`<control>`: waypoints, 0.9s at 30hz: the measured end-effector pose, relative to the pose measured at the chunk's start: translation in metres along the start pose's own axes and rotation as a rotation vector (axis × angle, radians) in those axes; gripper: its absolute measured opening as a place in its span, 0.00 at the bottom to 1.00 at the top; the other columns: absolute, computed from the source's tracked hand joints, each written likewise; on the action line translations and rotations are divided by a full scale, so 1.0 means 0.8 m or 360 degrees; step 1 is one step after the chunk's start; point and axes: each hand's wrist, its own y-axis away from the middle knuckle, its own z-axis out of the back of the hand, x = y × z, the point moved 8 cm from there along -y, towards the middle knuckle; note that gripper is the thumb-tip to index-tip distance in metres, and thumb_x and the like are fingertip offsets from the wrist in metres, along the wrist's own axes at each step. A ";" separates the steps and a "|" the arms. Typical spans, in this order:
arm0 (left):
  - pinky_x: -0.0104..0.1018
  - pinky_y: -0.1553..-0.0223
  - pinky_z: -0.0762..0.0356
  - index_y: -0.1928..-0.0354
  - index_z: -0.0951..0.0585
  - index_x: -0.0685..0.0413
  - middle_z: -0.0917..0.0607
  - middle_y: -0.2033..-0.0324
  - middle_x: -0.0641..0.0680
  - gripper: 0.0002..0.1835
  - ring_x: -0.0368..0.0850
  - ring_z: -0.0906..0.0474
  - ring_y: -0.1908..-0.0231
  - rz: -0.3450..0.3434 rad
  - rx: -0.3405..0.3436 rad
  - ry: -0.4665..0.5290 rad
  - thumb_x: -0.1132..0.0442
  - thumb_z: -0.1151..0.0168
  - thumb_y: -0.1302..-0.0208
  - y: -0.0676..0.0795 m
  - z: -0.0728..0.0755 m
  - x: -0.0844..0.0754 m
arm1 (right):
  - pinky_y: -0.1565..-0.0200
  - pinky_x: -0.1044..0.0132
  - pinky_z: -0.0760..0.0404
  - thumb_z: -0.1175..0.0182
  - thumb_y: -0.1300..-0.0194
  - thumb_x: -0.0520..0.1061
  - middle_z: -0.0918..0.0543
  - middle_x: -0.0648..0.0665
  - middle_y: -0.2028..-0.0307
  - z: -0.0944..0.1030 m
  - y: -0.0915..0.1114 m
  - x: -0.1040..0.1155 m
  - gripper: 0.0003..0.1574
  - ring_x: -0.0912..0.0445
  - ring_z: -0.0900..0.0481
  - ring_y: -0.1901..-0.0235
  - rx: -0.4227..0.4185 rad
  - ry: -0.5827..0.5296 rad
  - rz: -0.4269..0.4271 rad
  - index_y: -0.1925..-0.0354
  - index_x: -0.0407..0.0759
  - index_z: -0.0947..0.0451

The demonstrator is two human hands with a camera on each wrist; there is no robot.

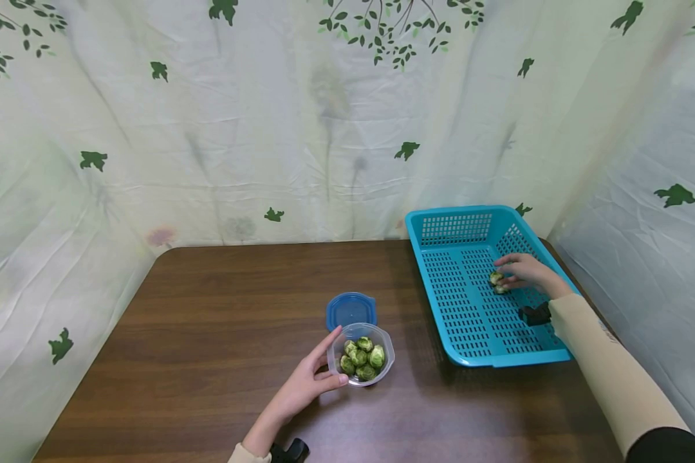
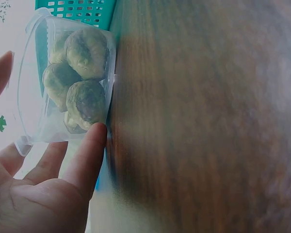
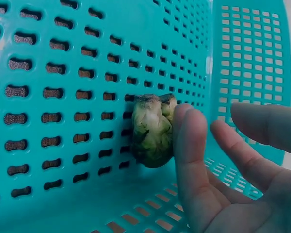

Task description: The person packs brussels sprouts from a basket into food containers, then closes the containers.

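Observation:
A clear plastic tub on the table holds several Brussels sprouts. My left hand is at the tub's left side, its extended fingers against the wall and the thumb by the near rim. In the left wrist view, one fingertip meets the tub low down. My right hand reaches into a blue basket, fingers spread beside two Brussels sprouts. In the right wrist view one sprout partly hides the other; a finger overlaps their edge, and contact is unclear.
A round blue lid lies just behind the tub. The slotted basket covers the table's right rear, its walls rising around my right hand. A patterned curtain hangs behind the brown table.

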 end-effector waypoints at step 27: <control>0.35 0.45 0.28 0.25 0.50 0.50 0.48 0.28 0.65 0.45 0.63 0.35 0.38 -0.0008 0.0006 -0.0010 0.67 0.36 0.38 0.000 0.000 0.000 | 0.78 0.63 0.34 0.48 0.34 0.33 0.25 0.46 0.78 -0.014 -0.012 0.006 0.20 0.59 0.38 0.84 -0.0007 0.0419 0.0135 0.45 0.23 0.30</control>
